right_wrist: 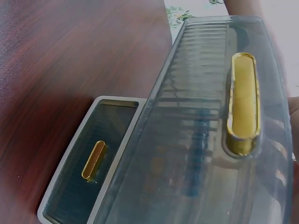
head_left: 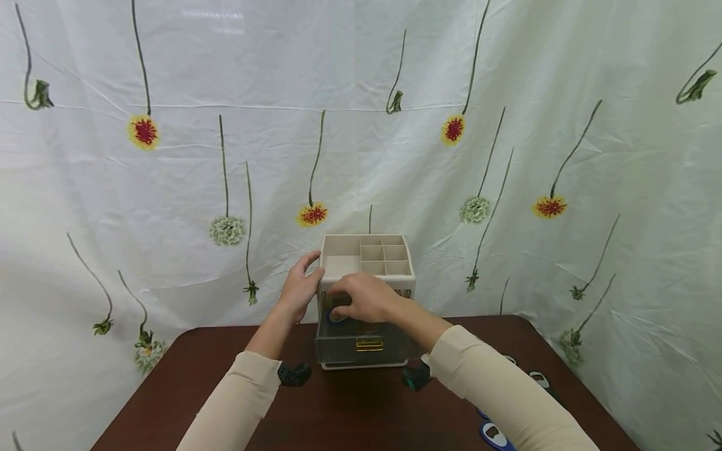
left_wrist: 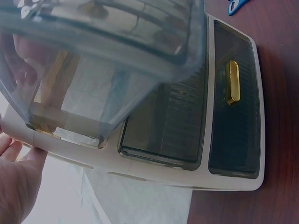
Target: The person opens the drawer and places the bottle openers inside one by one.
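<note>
A cream desk organizer [head_left: 369, 280] stands on the table, its top split into compartments. Its upper translucent grey drawer [head_left: 344, 346] with a gold handle [head_left: 369, 345] is pulled out. My left hand [head_left: 300, 285] rests against the organizer's left side, thumb and fingers touching the cream edge. My right hand [head_left: 363, 297] reaches down into the pulled-out drawer. Beside its thumb, a blue-rimmed thing [head_left: 336, 318], perhaps a bottle opener, partly shows; whether the fingers pinch it cannot be told. Through the drawer front, a blurred blue strip [right_wrist: 198, 154] shows in the right wrist view.
Lower drawers [left_wrist: 236, 126] of the organizer are pushed in. On the table's right side lie a blue bottle opener [head_left: 495, 434] and a dark one [head_left: 539, 379], partly behind my right sleeve [head_left: 496, 382]. A flowered white cloth [head_left: 361, 156] hangs behind the table.
</note>
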### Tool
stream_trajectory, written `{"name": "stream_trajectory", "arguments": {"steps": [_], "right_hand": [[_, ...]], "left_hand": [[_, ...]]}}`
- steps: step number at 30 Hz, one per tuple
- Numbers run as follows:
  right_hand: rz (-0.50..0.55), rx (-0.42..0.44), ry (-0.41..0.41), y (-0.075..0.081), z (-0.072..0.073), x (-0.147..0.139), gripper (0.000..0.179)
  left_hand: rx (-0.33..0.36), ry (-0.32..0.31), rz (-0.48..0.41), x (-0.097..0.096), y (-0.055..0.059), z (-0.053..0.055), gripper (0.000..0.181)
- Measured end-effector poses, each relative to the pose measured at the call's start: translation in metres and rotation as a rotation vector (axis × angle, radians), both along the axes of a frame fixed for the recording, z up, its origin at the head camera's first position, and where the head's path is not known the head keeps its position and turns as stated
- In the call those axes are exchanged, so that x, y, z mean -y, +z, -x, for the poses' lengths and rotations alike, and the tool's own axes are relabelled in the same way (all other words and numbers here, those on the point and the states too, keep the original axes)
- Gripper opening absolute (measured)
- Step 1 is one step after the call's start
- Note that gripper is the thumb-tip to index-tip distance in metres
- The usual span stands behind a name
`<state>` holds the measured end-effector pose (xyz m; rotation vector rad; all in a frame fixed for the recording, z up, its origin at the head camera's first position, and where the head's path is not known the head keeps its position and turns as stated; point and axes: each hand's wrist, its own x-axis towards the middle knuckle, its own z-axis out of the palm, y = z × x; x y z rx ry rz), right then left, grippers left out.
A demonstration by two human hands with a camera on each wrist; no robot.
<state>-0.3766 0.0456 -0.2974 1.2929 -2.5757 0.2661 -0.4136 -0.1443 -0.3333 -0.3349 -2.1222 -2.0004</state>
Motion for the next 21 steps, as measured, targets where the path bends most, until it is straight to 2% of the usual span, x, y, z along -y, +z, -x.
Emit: {"name": "stream_trajectory", "arguments": {"steps": [10,17,21], "right_hand": [[0.118,0.135,0.017,0.008,-0.004,-0.023,0.036],[0.149,0.101,-0.033,0.010,-0.007,-0.043,0.031],[0.160,0.100,-0.060,0.009,-0.011,-0.054,0.032]], "left_hand": [[0.000,0.013,0.002,0.000,0.001,-0.001,0.051],[-0.016,0.001,-0.017,0.001,0.000,0.002,0.052],[-0.012,-0.008,-0.034,-0.001,0.000,0.001,0.052]]}}
